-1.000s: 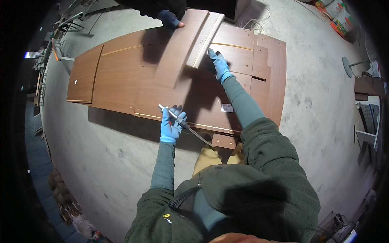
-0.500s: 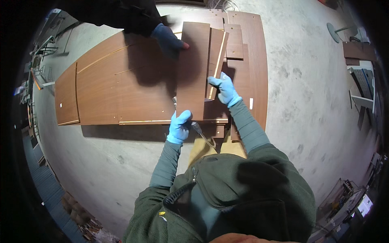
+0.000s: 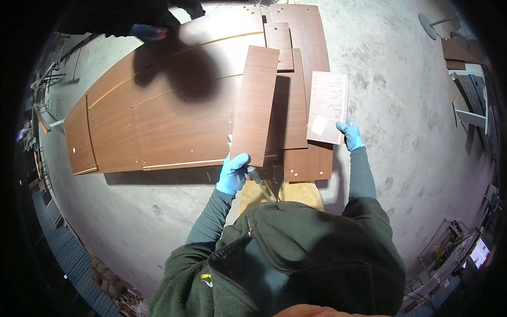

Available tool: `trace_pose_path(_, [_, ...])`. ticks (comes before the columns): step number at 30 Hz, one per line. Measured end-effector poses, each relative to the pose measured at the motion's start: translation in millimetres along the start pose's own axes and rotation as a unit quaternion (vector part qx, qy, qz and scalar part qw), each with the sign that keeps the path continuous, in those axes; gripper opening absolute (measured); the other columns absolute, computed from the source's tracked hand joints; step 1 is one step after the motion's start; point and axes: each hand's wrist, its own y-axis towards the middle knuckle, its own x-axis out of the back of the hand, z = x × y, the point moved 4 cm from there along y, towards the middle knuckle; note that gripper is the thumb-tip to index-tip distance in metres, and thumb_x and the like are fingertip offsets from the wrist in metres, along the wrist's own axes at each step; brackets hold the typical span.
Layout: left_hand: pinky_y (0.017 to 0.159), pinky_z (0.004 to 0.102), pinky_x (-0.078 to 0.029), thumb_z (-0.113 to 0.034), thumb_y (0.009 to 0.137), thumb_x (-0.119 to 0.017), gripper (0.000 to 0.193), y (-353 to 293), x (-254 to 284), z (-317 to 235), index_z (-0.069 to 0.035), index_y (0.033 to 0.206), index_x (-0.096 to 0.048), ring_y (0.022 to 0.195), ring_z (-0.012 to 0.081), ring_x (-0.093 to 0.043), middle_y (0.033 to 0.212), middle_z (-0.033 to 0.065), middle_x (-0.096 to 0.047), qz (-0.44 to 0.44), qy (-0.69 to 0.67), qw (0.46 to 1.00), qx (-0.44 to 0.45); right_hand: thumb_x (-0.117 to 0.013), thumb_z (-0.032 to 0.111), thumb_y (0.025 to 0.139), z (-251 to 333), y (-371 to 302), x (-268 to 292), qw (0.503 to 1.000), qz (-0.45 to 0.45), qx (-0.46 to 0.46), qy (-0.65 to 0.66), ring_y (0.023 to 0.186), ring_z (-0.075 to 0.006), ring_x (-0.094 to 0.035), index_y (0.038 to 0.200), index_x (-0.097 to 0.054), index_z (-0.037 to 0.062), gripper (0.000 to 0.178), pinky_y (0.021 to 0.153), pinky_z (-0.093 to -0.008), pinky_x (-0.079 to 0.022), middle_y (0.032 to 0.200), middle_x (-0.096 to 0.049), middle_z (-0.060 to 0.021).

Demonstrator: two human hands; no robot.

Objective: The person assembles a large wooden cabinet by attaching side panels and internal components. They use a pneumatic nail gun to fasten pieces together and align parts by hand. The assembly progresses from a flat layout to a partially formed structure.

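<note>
My left hand (image 3: pixel 232 174), in a light blue glove, is closed on the near end of a long brown wood-grain board (image 3: pixel 256 105), which is raised over the larger panels. By that hand, a tool with a grey end and a pale handle (image 3: pixel 263 187) sticks out toward me; its kind is unclear. Off to the right, my right hand (image 3: pixel 351 134), gloved too, grips the edge of a smaller panel (image 3: pixel 323 100). This panel turns up a paler face with a white label and a lengthwise groove.
Large brown panels (image 3: pixel 179 132) lie stacked under the boards, with smaller brown pieces (image 3: pixel 308 161) at their right. A co-worker's dark-gloved hand (image 3: pixel 149 33) is at the upper left. Concrete floor (image 3: pixel 380 174) surrounds the stack. A stand with a round base (image 3: pixel 426 26) is at the far right.
My right hand has carried the smaller panel out to the right and turned it, showing its paler face. The co-worker's hand has withdrawn from the long board toward the upper left.
</note>
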Motion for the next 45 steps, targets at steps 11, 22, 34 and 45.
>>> trace_pose_path(11, [0.067,0.0333,-0.059,-0.014,0.090,-0.072,0.046,28.2,-34.0,31.5,-0.007,0.133,-0.058,0.088,0.0185,-0.068,0.105,0.0041,-0.067,0.006,-0.013,1.000,0.013,-0.063,0.003,0.098,36.8,-19.2,-11.2,0.994,0.068,0.054,0.063,0.117,-0.0147,-0.063,0.150,-0.050,-0.0027,0.054,0.104,-0.0315,-0.050,0.133,-0.066,-0.0077])
trace_pose_path(22, [0.067,0.0482,-0.060,-0.019,0.094,-0.070,0.016,12.2,13.9,4.1,-0.006,0.102,-0.068,0.074,0.0318,-0.070,0.092,0.0079,-0.071,-0.063,-0.066,0.995,-0.027,-0.078,0.031,0.089,-29.7,4.7,-129.2,0.937,-0.005,-0.037,-0.347,0.135,-0.0369,-0.058,0.163,-0.024,-0.0025,0.097,0.113,-0.0423,-0.046,0.151,-0.053,-0.0298])
trace_pose_path(34, [0.068,0.0396,-0.057,-0.017,0.095,-0.070,0.045,14.3,58.9,32.8,-0.009,0.137,-0.058,0.083,0.0255,-0.068,0.106,0.0074,-0.070,-0.100,-0.038,0.994,-0.023,-0.080,0.040,0.084,8.5,-1.4,-148.4,0.867,-0.044,0.000,-0.497,0.130,-0.0424,-0.060,0.162,-0.029,0.0037,0.100,0.109,-0.0486,-0.049,0.143,-0.058,-0.0306])
trace_pose_path(45, [0.096,0.0441,-0.060,-0.067,0.089,-0.073,0.075,-36.1,135.5,65.1,-0.004,0.129,-0.062,0.097,0.0254,-0.073,0.113,0.0090,-0.072,-0.300,-0.163,0.939,0.048,-0.081,0.038,0.085,1.3,1.7,-146.1,0.879,-0.027,-0.013,-0.477,0.138,-0.0400,-0.056,0.162,-0.030,0.0015,0.099,0.116,-0.0474,-0.044,0.151,-0.054,-0.0282])
